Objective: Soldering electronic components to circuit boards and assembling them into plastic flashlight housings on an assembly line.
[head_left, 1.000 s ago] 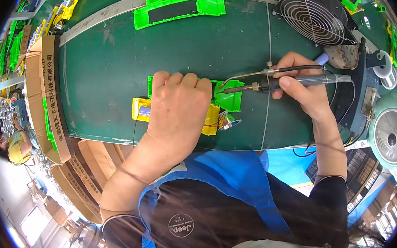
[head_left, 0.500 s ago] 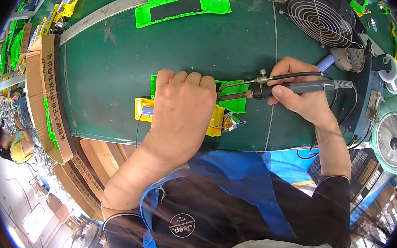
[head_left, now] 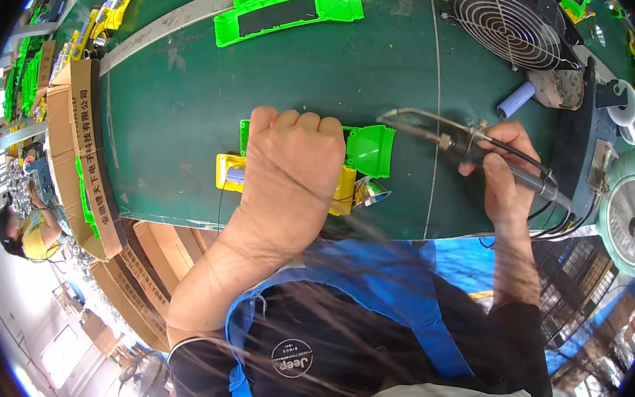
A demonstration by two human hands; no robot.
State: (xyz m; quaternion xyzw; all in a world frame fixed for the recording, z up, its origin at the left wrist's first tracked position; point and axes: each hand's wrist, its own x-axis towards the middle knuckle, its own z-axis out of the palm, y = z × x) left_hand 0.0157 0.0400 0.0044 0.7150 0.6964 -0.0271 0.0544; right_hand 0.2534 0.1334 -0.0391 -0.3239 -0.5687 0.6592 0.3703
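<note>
Since half a second before, the right hand (head_left: 509, 185) had drawn the iron (head_left: 458, 146) back from the work, swinging it so that it slanted, its tip up and to the left; the left hand (head_left: 296, 159) had hardly shifted. From the head view, the right hand's grip was closed round the handle of the iron, thumb on the near side and fingers on the far side. Both the tip and the thin tube above it were blurred, and they stood near the right end of the green casing (head_left: 370, 151). That casing lay on the desk (head_left: 177, 120), its middle hidden by the left hand. As for the left hand's grip, the fingers were curled under with the knuckles up, and one could not tell what they pinched. Below the same hand, nearer the person, showed both ends of a yellow casing (head_left: 344, 193), with a blue cell (head_left: 235, 175) at its left end, a dark wire (head_left: 219, 208) running down there, and a shiny reflector (head_left: 371, 191) by its right end. Near the right hand lay a loose cell (head_left: 516, 99); beyond it stood a black fan (head_left: 509, 26). More green casings (head_left: 284, 16) lay along the far side.
</note>
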